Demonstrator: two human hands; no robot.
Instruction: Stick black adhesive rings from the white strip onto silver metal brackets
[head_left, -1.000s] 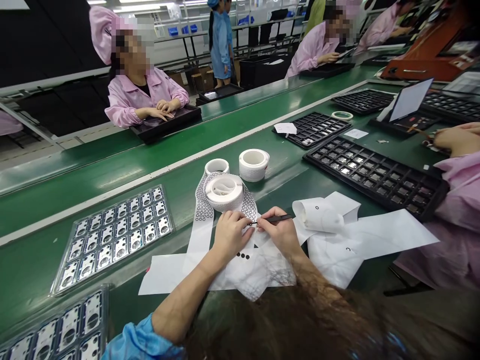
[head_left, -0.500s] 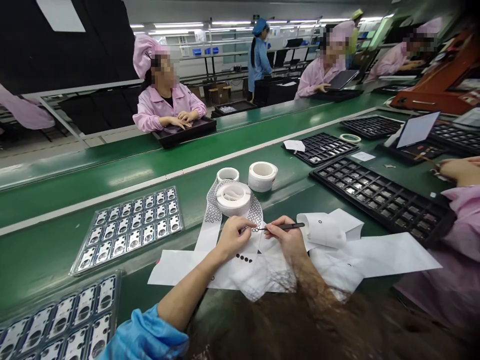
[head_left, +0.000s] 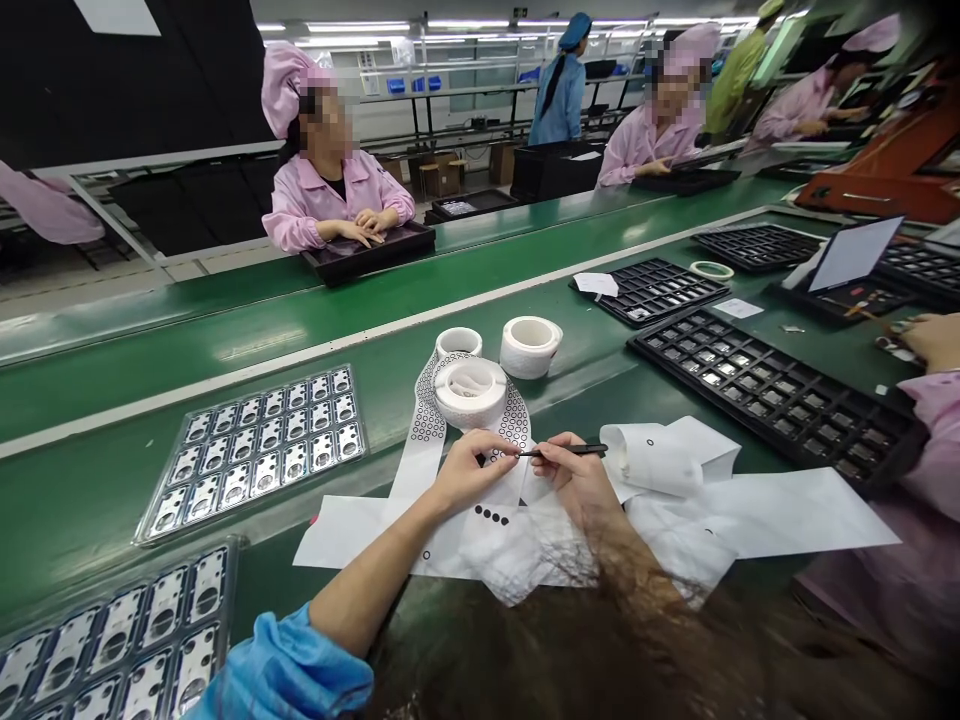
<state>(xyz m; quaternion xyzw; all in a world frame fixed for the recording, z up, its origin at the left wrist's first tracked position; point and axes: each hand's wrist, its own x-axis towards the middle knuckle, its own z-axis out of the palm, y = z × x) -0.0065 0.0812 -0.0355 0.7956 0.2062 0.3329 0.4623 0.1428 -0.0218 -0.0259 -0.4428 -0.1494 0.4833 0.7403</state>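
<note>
Left hand [head_left: 474,472] pressed on dotted strip [head_left: 421,455] | right hand [head_left: 577,485] pinching tweezers [head_left: 568,451] | three rolls [head_left: 531,347] at strip's far end | two metal-part trays [head_left: 255,450] left of strip

loose shiny blue sleeve [head_left: 277,665], bare forearm [head_left: 375,585]

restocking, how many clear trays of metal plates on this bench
2: one clear tray at left, another clear tray nearer, cut off by the picture edge; more may lie unseen.
</note>
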